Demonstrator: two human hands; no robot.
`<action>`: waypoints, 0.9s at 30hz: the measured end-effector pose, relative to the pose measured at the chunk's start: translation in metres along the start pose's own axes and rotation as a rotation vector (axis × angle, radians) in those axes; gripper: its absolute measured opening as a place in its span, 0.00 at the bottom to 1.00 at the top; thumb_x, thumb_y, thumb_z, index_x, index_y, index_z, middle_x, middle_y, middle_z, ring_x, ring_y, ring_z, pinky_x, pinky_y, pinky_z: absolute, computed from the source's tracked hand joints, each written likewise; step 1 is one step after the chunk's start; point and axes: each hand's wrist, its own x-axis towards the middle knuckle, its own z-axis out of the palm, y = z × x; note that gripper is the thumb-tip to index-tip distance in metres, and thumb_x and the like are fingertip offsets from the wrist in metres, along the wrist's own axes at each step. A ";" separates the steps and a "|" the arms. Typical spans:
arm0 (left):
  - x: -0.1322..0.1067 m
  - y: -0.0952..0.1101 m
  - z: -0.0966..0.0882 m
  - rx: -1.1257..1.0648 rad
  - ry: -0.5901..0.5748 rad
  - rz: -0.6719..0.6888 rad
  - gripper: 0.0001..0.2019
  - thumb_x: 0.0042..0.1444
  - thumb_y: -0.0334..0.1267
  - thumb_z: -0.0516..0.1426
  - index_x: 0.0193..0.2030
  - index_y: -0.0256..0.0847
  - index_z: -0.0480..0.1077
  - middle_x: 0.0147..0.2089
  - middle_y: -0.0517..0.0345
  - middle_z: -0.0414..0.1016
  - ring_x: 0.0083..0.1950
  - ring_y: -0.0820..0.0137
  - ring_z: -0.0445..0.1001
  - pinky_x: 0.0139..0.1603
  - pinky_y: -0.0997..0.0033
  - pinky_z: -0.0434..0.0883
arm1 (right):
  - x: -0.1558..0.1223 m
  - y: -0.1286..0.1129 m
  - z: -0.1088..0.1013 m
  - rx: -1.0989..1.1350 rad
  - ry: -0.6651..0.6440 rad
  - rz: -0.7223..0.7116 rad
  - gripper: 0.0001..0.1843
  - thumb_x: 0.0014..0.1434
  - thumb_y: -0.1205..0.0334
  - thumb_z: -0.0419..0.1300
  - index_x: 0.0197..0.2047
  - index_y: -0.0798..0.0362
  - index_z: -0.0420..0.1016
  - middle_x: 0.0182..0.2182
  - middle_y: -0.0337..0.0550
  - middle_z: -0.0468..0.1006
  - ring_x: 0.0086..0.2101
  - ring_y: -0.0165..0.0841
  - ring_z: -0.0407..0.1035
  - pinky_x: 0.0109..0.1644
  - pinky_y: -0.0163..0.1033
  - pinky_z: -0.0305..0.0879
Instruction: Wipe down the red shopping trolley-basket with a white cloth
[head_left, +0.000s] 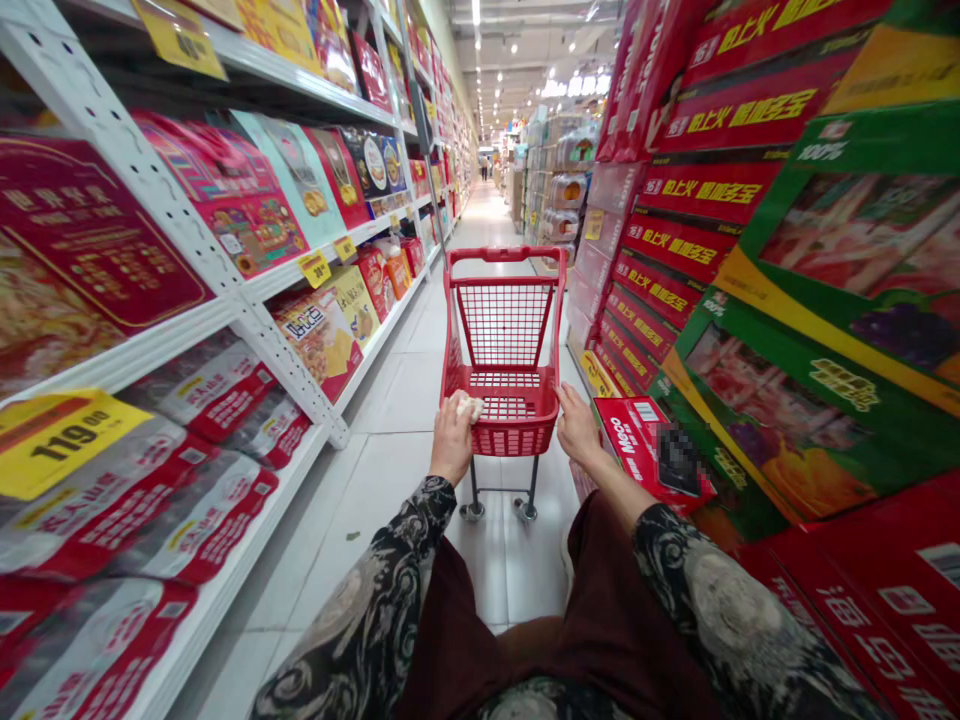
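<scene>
Cart: your red cart (504, 320) stands in the aisle straight ahead, and no goods show in its basket.
Left hand: your left hand (452, 442) sits at the cart's near left rim, fingers curled around a white wad (470, 405).
Right hand: your right hand (576, 425) is on the cart's near right rim, fingers folded over it.
Progress: nothing looks loaded; shelves (247, 290) left of the cart and stacked cartons (750, 250) to its right are untouched.

a yellow shelf tag (60, 440) reads 119.00, a red carton (634, 445) says meco, a green carton (862, 240) 100%.
</scene>
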 end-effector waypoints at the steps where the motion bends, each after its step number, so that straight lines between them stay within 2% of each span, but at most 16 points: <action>1: -0.001 0.006 0.003 -0.018 -0.019 0.033 0.18 0.59 0.28 0.46 0.54 0.42 0.65 0.65 0.47 0.58 0.67 0.62 0.54 0.64 0.49 0.58 | -0.002 -0.002 0.002 0.010 0.019 0.007 0.30 0.52 0.76 0.45 0.60 0.63 0.62 0.61 0.56 0.61 0.61 0.40 0.53 0.62 0.49 0.55; 5: -0.002 0.018 0.008 -0.122 -0.035 0.104 0.16 0.60 0.29 0.47 0.53 0.40 0.66 0.64 0.45 0.59 0.66 0.62 0.55 0.64 0.53 0.59 | -0.009 -0.006 0.005 0.034 0.036 -0.012 0.29 0.52 0.76 0.46 0.58 0.62 0.64 0.61 0.57 0.59 0.61 0.43 0.52 0.62 0.53 0.54; 8: 0.002 0.014 0.006 -0.202 0.019 0.044 0.15 0.60 0.31 0.48 0.52 0.37 0.67 0.63 0.44 0.60 0.65 0.62 0.57 0.65 0.54 0.58 | -0.018 -0.008 0.001 0.054 0.052 -0.009 0.30 0.51 0.77 0.47 0.58 0.61 0.65 0.62 0.57 0.58 0.62 0.45 0.51 0.62 0.56 0.52; 10: 0.006 0.019 0.006 -0.270 0.044 -0.022 0.15 0.60 0.32 0.47 0.52 0.36 0.66 0.62 0.44 0.61 0.65 0.63 0.58 0.65 0.55 0.58 | -0.026 -0.014 -0.002 0.098 0.111 -0.014 0.29 0.51 0.77 0.47 0.58 0.61 0.65 0.62 0.57 0.58 0.62 0.44 0.50 0.62 0.56 0.51; 13: 0.013 0.047 0.006 -0.466 0.032 -0.132 0.16 0.59 0.35 0.48 0.53 0.37 0.66 0.61 0.46 0.63 0.63 0.65 0.60 0.66 0.58 0.56 | -0.036 -0.034 -0.003 0.268 0.187 -0.113 0.26 0.55 0.73 0.47 0.58 0.57 0.65 0.62 0.52 0.60 0.61 0.39 0.52 0.64 0.50 0.51; 16: 0.022 0.089 0.003 -0.822 -0.004 -0.394 0.19 0.59 0.41 0.49 0.55 0.39 0.65 0.62 0.48 0.63 0.64 0.66 0.59 0.68 0.60 0.52 | -0.041 -0.059 0.000 0.474 0.161 -0.158 0.25 0.61 0.65 0.45 0.61 0.57 0.60 0.62 0.50 0.60 0.61 0.34 0.53 0.65 0.44 0.53; 17: 0.025 0.101 0.001 -0.973 -0.030 -0.492 0.20 0.60 0.44 0.47 0.56 0.39 0.65 0.62 0.49 0.64 0.65 0.66 0.59 0.68 0.61 0.52 | -0.040 -0.066 0.002 0.519 0.153 -0.134 0.26 0.62 0.62 0.46 0.62 0.58 0.58 0.62 0.51 0.59 0.62 0.34 0.52 0.65 0.44 0.52; 19: 0.031 0.120 -0.006 -1.230 -0.096 -0.598 0.25 0.63 0.49 0.39 0.58 0.38 0.63 0.60 0.49 0.66 0.64 0.67 0.60 0.67 0.61 0.54 | -0.036 -0.075 0.005 0.562 0.162 -0.080 0.29 0.62 0.58 0.48 0.64 0.59 0.54 0.63 0.53 0.57 0.63 0.35 0.49 0.66 0.45 0.50; 22: 0.037 0.129 -0.020 -1.480 -0.215 -0.640 0.33 0.62 0.54 0.32 0.60 0.36 0.61 0.60 0.47 0.66 0.64 0.65 0.61 0.65 0.59 0.58 | -0.031 -0.077 0.008 0.558 0.205 -0.069 0.31 0.60 0.59 0.51 0.65 0.57 0.52 0.63 0.51 0.57 0.63 0.36 0.48 0.66 0.46 0.49; 24: 0.037 0.119 -0.028 -1.466 -0.300 -0.646 0.31 0.61 0.56 0.36 0.61 0.38 0.60 0.62 0.48 0.64 0.65 0.64 0.59 0.65 0.57 0.57 | -0.029 -0.071 0.007 0.542 0.246 -0.063 0.29 0.60 0.63 0.50 0.64 0.54 0.53 0.61 0.49 0.62 0.61 0.34 0.54 0.64 0.46 0.54; 25: 0.036 0.109 -0.031 -1.343 -0.322 -0.617 0.29 0.61 0.55 0.40 0.60 0.40 0.60 0.63 0.49 0.63 0.66 0.63 0.57 0.65 0.56 0.56 | -0.029 -0.066 0.004 0.526 0.272 -0.056 0.28 0.60 0.65 0.48 0.64 0.53 0.54 0.59 0.48 0.64 0.60 0.33 0.56 0.63 0.46 0.56; 27: 0.031 0.083 -0.037 -0.927 -0.301 -0.527 0.25 0.58 0.47 0.48 0.60 0.41 0.60 0.66 0.50 0.58 0.68 0.62 0.53 0.67 0.54 0.51 | -0.027 -0.051 -0.001 0.460 0.337 -0.053 0.27 0.59 0.69 0.47 0.63 0.53 0.57 0.58 0.48 0.66 0.59 0.33 0.59 0.62 0.46 0.57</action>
